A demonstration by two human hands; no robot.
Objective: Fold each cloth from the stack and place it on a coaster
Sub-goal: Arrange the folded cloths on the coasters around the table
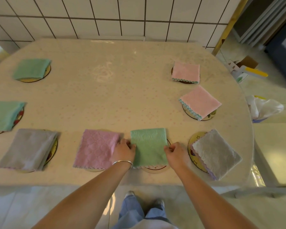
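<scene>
A folded green cloth (pixel 149 146) lies over a round coaster (pixel 155 169) at the table's near middle. My left hand (pixel 125 150) pinches its left edge and my right hand (pixel 176 152) pinches its right edge. Right beside my left hand, a folded pink cloth (pixel 96 147) covers its coaster. A folded grey cloth (pixel 216 154) sits on a yellow coaster (pixel 192 141) to the right. Another grey cloth (pixel 28 149) lies at the near left.
Two green cloths (pixel 31 68) (pixel 4 114) rest on coasters at the left, two pink cloths (pixel 186 72) (pixel 200 101) on coasters at the right. The table (pixel 106 96) meets a tiled wall behind. A plastic bag (pixel 266 107) and boxes sit on the floor, right.
</scene>
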